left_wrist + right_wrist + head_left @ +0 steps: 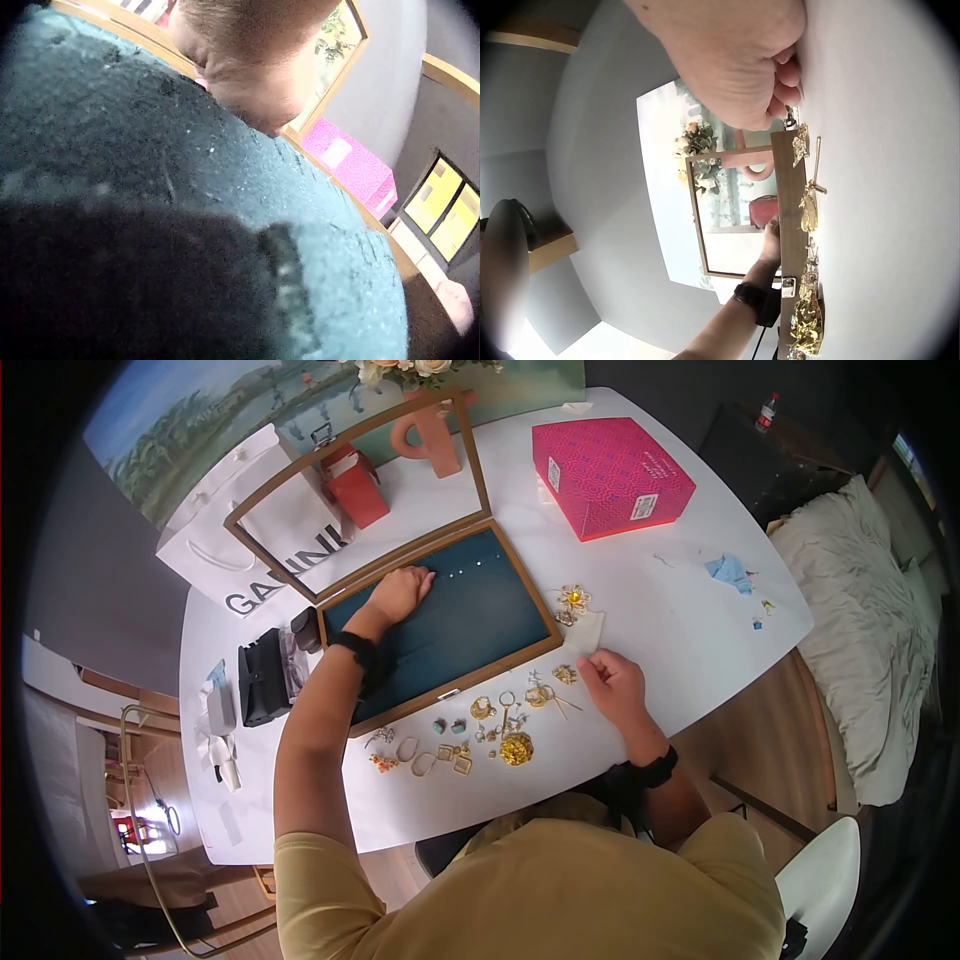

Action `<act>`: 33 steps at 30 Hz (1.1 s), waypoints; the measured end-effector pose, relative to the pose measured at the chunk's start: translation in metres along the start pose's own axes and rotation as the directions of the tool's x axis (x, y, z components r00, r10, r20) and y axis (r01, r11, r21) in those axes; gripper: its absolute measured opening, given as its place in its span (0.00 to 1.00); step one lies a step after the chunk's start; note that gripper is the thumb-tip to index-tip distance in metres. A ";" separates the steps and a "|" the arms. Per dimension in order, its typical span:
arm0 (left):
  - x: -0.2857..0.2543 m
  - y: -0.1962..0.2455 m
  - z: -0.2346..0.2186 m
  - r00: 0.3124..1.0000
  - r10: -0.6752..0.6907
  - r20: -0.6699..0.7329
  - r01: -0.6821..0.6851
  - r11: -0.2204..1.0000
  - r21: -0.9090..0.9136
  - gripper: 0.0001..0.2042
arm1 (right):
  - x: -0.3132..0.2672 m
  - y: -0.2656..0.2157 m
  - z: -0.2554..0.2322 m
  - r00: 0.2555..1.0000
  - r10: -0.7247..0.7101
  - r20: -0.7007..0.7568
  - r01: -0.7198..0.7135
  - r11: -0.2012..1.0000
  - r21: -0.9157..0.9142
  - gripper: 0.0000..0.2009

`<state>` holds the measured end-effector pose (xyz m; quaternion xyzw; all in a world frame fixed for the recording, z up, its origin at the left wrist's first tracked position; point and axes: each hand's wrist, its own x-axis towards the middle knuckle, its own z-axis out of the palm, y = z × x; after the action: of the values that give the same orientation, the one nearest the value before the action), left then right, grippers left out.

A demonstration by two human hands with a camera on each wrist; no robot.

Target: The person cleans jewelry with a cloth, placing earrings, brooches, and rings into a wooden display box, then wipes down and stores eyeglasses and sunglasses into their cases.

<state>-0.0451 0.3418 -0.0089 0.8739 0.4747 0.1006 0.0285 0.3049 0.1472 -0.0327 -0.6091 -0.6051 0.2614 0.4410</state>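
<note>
In the head view my left hand [398,592] reaches into a wooden display case [505,665] and rests on its dark teal lining [470,615]. Its fingers bend down at the left end of a row of small white studs [461,573]. The wrist view shows the back of this hand [255,67]; its fingertips are hidden. My right hand [615,685] rests on the table beside the case, fingers [786,94] loosely curled, at the lower edge of a small white sheet [585,632]. A gold flower brooch [573,597] lies just beyond the sheet.
The framed glass lid [480,455] stands raised behind the case. Gold rings, earrings and a textured gold piece [516,749] lie along its front. A pink box [612,475] sits back right, a white paper bag [255,520] back left, and a black case [262,678] at the left.
</note>
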 end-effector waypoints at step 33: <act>-0.221 0.067 -0.055 0.770 -0.434 0.468 0.024 -0.713 -0.701 0.14 | 0.194 -0.076 0.125 0.602 -0.544 0.585 0.699 0.713 -0.056 0.14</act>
<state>-0.1177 0.1178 0.0223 0.1268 0.3648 0.5429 0.7457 0.1851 0.3532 0.0140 -0.3160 -0.9070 0.1580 0.2293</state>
